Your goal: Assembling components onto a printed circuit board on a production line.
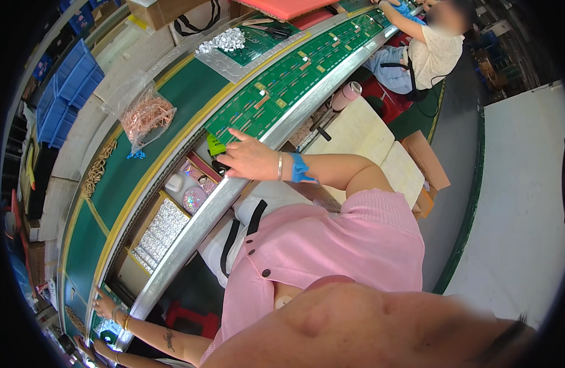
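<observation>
My right hand, with a metal bangle and a blue wrist strap, reaches over the metal rail. Its forefinger stretches onto the near end of a row of green circuit boards, which carry small parts. The thumb and other fingers spread apart near a bright green piece; nothing shows in the grip. At the lower left, my left hand, with bracelets, is over the line beside another circuit board. Its fingers are stretched out and appear to hold nothing.
A bag of copper-coloured parts, brass-coloured pieces and white parts lie on the green bench. Blue bins stand behind. A tray of silvery wrapped pieces sits inside the rail. Co-workers sit at the upper right and reach in lower left.
</observation>
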`<state>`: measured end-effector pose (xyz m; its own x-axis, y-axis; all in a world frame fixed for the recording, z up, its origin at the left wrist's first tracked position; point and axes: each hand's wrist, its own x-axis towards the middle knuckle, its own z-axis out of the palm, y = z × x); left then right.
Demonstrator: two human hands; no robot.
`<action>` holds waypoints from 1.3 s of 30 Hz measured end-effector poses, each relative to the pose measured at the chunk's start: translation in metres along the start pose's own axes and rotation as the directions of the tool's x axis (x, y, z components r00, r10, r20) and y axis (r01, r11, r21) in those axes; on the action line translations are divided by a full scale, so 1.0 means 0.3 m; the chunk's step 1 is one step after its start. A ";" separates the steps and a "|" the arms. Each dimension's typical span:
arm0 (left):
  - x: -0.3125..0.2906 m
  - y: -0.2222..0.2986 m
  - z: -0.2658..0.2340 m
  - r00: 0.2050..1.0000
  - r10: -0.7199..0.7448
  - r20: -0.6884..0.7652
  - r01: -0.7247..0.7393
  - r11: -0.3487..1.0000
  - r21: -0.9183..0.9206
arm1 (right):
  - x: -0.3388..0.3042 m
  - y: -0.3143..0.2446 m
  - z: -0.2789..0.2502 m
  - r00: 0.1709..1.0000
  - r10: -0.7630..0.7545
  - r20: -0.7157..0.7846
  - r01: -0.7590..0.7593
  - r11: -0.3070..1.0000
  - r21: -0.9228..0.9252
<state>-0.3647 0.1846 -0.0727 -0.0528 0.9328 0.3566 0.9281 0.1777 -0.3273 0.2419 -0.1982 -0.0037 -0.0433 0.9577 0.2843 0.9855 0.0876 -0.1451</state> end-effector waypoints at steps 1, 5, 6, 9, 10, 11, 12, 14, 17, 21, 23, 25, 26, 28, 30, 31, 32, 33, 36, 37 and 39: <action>0.015 -0.013 0.016 1.000 0.009 -0.006 -0.009 1.000 -0.002 | -0.010 0.016 -0.001 1.000 0.019 -0.020 -0.019 1.000 -0.007; 0.027 -0.152 0.050 0.964 -0.017 0.265 0.049 0.992 -0.115 | -0.008 0.028 -0.031 0.989 0.073 0.132 -0.061 0.994 -0.094; 0.022 -0.187 0.053 0.942 -0.032 0.333 0.080 0.988 -0.133 | -0.001 0.025 -0.049 0.990 0.055 0.129 -0.045 0.996 -0.077; -0.028 -0.301 0.029 0.837 -0.128 0.532 0.238 0.961 -0.143 | 0.032 0.010 -0.062 0.976 0.055 0.210 -0.031 0.993 -0.117; -0.044 -0.331 0.014 0.786 -0.167 0.595 0.304 0.943 -0.137 | 0.049 0.013 -0.066 0.977 0.004 0.213 0.015 0.996 -0.087; -0.061 -0.360 0.003 0.729 -0.205 0.654 0.373 0.919 -0.128 | 0.074 0.021 -0.072 0.983 0.011 0.185 0.004 0.997 -0.082; -0.046 -0.244 -0.031 0.784 -0.160 0.600 0.321 0.932 -0.171 | 0.085 0.049 -0.092 0.985 0.061 0.159 -0.045 0.994 -0.102; -0.086 -0.121 -0.124 0.814 -0.153 0.560 0.301 0.936 -0.183 | 0.131 0.127 -0.094 0.985 0.169 0.034 -0.170 0.985 0.014; -0.190 -0.067 -0.164 0.847 -0.130 0.515 0.207 0.974 -0.095 | 0.251 0.186 -0.069 0.973 0.183 -0.144 -0.156 0.971 0.180; -0.363 0.022 -0.154 0.937 0.158 0.312 -0.154 0.987 -0.037 | 0.397 0.174 0.030 0.974 0.117 -0.195 -0.075 0.974 0.212; -0.452 0.278 -0.454 0.938 0.212 0.275 -0.199 0.977 -0.074 | 0.430 0.184 0.066 0.959 0.160 -0.233 -0.133 0.983 0.130; -0.557 0.369 -0.629 0.916 0.348 0.201 -0.332 0.937 -0.110 | 0.489 0.168 0.101 0.945 0.225 -0.237 -0.230 0.973 0.007; -0.603 0.409 -0.673 0.898 0.416 0.141 -0.393 0.905 -0.166 | 0.509 0.160 0.114 0.951 0.207 -0.231 -0.209 0.978 0.016; -0.665 0.499 -0.760 0.841 0.541 -0.004 -0.507 0.785 -0.357 | 0.527 0.165 0.132 0.948 0.286 -0.141 -0.307 0.939 -0.156; -0.703 0.560 -0.843 0.758 0.649 -0.067 -0.599 0.651 -0.467 | 0.539 0.176 0.153 0.952 0.273 -0.138 -0.291 0.948 -0.131; -0.719 0.597 -0.865 0.719 0.683 -0.127 -0.642 0.583 -0.498 | 0.539 0.192 0.166 0.947 0.291 -0.135 -0.308 0.942 -0.133; -0.726 0.626 -0.888 0.726 0.677 -0.121 -0.635 0.591 -0.498 | 0.541 0.202 0.170 0.942 0.307 -0.133 -0.324 0.937 -0.132; -0.727 0.655 -0.907 0.677 0.717 -0.166 -0.672 0.510 -0.538 | 0.532 0.186 0.152 0.939 0.300 -0.170 -0.322 0.940 -0.116; -0.654 0.754 -0.966 0.610 0.758 -0.231 -0.703 0.384 -0.599 | 0.513 0.175 0.122 0.921 0.285 -0.265 -0.328 0.935 -0.133; -0.613 0.796 -0.969 0.596 0.763 -0.249 -0.701 0.343 -0.625 | 0.504 0.169 0.109 0.929 0.245 -0.279 -0.281 0.955 -0.099; -0.500 0.913 -0.923 0.634 0.689 -0.352 -0.680 0.278 -0.679 | 0.491 0.132 0.072 0.936 0.207 -0.283 -0.226 0.973 -0.036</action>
<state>-0.0005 0.0065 0.0263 0.7355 0.6031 0.3088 0.5444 -0.7973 0.2606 0.2709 -0.0477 0.0120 0.2102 0.8376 0.5043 0.9750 -0.1413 -0.1717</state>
